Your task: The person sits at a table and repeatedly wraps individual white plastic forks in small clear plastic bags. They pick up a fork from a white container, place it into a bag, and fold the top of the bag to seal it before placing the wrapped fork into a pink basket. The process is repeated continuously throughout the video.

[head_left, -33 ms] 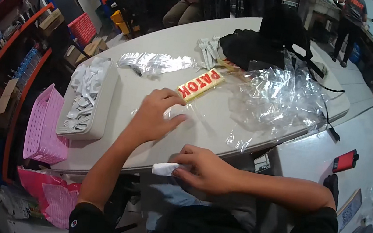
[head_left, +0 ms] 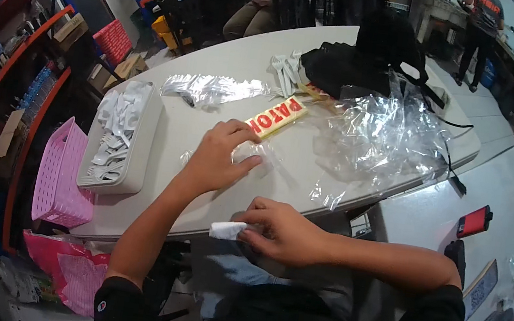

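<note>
My left hand [head_left: 218, 155] lies on the white table [head_left: 217, 64], its fingers curled and pinching a small clear plastic bag [head_left: 264, 154]. At the table's near edge my right hand [head_left: 283, 232] grips a small white folded piece [head_left: 226, 229], which looks like a napkin. A long cream box with red letters [head_left: 275, 117] lies just beyond my left hand. To the left stands a grey tray [head_left: 143, 139] filled with white plastic cutlery [head_left: 114, 135].
Crumpled clear plastic [head_left: 384, 132] covers the table's right part, with a black bag [head_left: 360, 64] behind it. A silvery wrapper [head_left: 214, 88] lies at the far left. A pink basket [head_left: 57, 173] stands left of the table. A red phone [head_left: 475, 220] lies to the right. People sit at the back.
</note>
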Tool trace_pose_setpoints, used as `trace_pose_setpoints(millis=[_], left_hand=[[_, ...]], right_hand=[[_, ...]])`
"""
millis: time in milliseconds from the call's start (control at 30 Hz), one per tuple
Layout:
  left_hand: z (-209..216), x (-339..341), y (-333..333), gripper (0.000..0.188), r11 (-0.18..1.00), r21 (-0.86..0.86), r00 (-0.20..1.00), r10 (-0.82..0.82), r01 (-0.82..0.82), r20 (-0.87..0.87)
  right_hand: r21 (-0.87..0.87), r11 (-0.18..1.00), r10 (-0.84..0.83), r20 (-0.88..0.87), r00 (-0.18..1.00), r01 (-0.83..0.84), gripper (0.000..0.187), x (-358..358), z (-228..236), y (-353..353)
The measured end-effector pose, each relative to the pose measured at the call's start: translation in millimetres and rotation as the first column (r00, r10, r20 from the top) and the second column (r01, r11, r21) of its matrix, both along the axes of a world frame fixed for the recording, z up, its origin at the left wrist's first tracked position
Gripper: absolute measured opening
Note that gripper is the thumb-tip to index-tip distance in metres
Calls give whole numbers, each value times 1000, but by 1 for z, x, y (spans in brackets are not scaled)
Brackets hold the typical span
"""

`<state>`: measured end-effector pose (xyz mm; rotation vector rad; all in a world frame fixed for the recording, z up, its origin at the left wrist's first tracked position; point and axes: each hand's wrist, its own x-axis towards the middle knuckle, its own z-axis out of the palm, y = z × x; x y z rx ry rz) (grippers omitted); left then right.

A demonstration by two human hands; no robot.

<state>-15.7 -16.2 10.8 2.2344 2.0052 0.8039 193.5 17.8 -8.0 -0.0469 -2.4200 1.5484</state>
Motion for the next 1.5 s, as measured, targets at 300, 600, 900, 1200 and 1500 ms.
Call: trace_pose_setpoints(millis=[300, 600, 900, 1200, 1500], left_hand=[[-7, 18, 50, 53, 959, -216, 949, -113, 182, 295], [-26, 15, 31, 33, 996, -52, 958, -60, 78, 281], [-30, 35, 32, 40, 994, 96, 978, -69, 51, 195], [-33, 36, 31, 50, 993, 106, 997, -54, 47, 64], [-28, 26, 31, 42, 998, -39, 982, -44, 52, 184]], right_hand=[[38, 962, -271, 36, 962, 270, 25, 8, 46, 43], [7, 858, -506, 183, 843, 514, 30, 32, 90, 97], [142, 813, -574, 358, 736, 565, 26, 25, 67, 109], [101, 820, -529, 507, 680, 563, 27, 20, 66, 108], [80, 843, -485, 542, 687, 532, 27, 24, 63, 112]])
